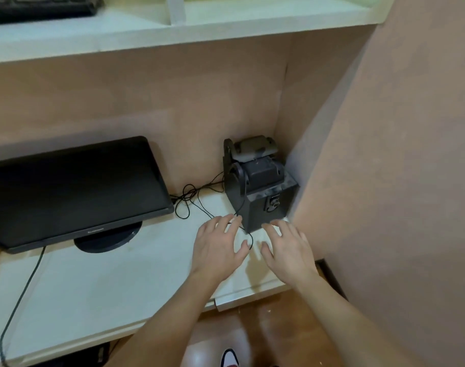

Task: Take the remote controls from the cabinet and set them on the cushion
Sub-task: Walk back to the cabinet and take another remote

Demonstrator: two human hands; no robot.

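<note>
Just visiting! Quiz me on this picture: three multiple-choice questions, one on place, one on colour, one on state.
1. Where is the black box? A) upper shelf B) right corner of the lower shelf C) floor
2. What colour is the monitor? A) white B) black C) red
3. How are the left hand and right hand? A) open, holding nothing B) gripping the box C) clenched fists
Answers: 1 B, it stands against the corner walls; 2 B, frame and screen are black; 3 A, fingers spread straight before the box.
</note>
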